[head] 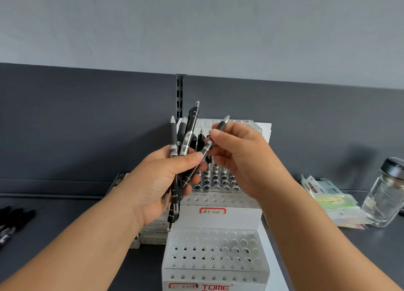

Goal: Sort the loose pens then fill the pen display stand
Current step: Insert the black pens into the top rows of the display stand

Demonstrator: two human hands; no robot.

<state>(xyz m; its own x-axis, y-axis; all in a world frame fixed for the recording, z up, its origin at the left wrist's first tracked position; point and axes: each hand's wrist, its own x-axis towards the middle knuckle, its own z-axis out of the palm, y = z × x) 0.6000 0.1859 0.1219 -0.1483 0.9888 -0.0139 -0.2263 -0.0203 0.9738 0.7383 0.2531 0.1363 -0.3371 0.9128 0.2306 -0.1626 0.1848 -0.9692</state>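
Pens [184, 142] sit bunched in the left hand's [161, 179] grip. Right hand [238, 157] pinches one pen [206, 148], seemingly over the stand [218, 194].

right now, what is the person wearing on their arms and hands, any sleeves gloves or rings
Nothing worn shows. The left hand and right hand are bare: no gloves, rings or tape visible. The left forearm and right forearm are bare too, down to the frame's edge, with no sleeves, watch or wristband in view. Fingernails look short and unpainted.
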